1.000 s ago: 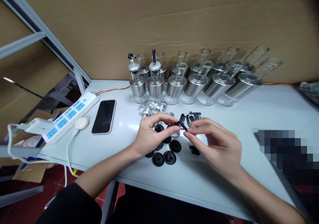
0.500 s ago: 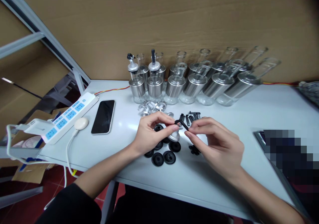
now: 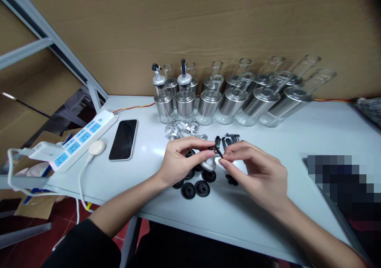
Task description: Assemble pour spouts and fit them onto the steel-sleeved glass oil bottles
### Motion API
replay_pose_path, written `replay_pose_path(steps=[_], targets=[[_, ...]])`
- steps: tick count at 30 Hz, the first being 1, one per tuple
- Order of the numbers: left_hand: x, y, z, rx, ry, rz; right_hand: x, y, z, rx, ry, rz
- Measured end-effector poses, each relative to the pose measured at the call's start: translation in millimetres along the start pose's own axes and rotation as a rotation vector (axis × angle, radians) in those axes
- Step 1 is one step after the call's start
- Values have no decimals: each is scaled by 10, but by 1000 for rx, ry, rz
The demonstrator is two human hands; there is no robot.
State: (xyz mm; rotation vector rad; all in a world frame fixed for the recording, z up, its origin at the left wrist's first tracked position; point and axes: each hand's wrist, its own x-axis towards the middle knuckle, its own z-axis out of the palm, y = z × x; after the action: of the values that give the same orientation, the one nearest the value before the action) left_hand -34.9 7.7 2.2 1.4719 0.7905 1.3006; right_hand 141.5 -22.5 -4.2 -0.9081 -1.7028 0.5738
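The bottles (image 3: 210, 104) are clear, glossy glass in satiny metal sleeves (image 3: 186, 104). The silver cap (image 3: 209, 164) has a metallic sheen (metal or coated plastic, hard to tell); the discs (image 3: 188, 190) look smooth black plastic. The table (image 3: 297, 149) is faintly glossy, the cardboard (image 3: 208, 22) matt.

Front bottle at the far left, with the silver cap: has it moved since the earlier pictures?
No. Judged against the phone, the bottle has not shifted either way; the gap between them looks unchanged.
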Motion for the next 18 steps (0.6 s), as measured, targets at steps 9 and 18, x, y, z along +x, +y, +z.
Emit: replay_pose_path(steps=[9,18], targets=[[-61,5,69,-2,68,102,-121,0,152,144,-62,158],[-114,31,128,-24,133,42,-165,-44,229,201,-36,91]])
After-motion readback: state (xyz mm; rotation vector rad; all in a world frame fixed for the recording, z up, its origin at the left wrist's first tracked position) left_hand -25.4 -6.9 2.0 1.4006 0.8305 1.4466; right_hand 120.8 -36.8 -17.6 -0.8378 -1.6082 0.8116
